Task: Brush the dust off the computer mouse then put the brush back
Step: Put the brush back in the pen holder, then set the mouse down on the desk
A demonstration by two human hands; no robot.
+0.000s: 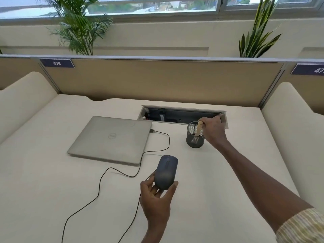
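A dark grey computer mouse [166,173] is held above the desk by my left hand [156,197], whose fingers and thumb curl round its rear end. My right hand [213,129] reaches out to a black mesh pen cup [194,137] and grips the wooden handle of a brush [199,128]. The brush stands inside the cup, its lower part seen only through the mesh.
A shut silver laptop [112,139] lies left of the cup. A black cable [105,174] runs from it across the cream desk [52,172]. An open cable well [175,114] sits behind the cup. Padded dividers stand on both sides.
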